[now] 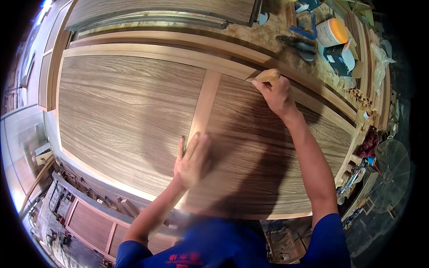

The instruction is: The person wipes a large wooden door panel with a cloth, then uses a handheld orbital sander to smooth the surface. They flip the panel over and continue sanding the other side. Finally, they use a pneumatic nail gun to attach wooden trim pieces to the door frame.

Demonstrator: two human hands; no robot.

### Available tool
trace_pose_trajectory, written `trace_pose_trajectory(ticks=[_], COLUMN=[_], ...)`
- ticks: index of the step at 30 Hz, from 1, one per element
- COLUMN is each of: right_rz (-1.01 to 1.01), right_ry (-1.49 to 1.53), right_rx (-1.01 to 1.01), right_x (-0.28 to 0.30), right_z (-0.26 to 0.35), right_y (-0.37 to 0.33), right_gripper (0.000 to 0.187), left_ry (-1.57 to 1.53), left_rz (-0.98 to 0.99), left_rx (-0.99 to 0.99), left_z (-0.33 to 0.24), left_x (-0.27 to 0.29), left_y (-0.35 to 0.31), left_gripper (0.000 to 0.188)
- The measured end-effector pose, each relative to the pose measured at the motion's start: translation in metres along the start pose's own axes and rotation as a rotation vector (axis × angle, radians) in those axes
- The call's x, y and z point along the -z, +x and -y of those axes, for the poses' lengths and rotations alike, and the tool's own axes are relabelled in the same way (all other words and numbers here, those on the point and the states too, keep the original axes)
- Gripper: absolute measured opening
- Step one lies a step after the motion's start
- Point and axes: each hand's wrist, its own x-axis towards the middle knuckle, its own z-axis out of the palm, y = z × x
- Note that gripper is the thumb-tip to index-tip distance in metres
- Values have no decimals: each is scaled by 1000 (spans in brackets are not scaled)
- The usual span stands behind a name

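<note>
A large framed wooden panel (134,107) lies flat before me, with two dark-grained fields split by a pale cross rail (206,100). My left hand (193,158) is over this rail, its fingers stretched and apart, a little blurred; it holds nothing. At the panel's far edge, my right hand (279,96) is closed round a rounded, amber-brown, somewhat translucent object (270,75), whose kind I cannot make out. Its narrow end points left at the pale long frame rail (178,52). Whether it touches the wood is too small to tell.
Another framed panel (161,11) lies beyond. At the far right are a white tub with an orange lid (331,32), a dark box (337,60) and wood strips (368,67). A round fan (389,174) stands at right; another panel (91,223) lies lower left.
</note>
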Motion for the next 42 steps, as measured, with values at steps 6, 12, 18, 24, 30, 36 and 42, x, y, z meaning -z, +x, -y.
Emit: trace_pose_trajectory(ticks=[6,12,18,24,30,36,42], right_rz=[83,-110,-227,-143,-127,-135,-110], right_ry=[-41,169,662,308,330,271,187], right_rx=[-74,3,-273,-211,-258,-163,-127], right_x=[11,0,-83,-97,-102,-103,-99], right_z=[3,39,92,105,100,102,108], right_y=[2,-12,-60,-64,-72,-66,-63], right_gripper=[22,16,4,6,8,8,7], left_ry=[-3,-20,-10,-20,32,25,13], left_rz=[21,22,5,-2,-21,4,19], left_rx=[1,24,99,107,97,102,95], left_z=[-1,0,-2,0,-1,0,-1], left_x=[1,2,2,-2,-7,-4,-2], left_y=[0,-3,-1,-2,-1,1,0], left_gripper=[83,81,78,77,74,73,75])
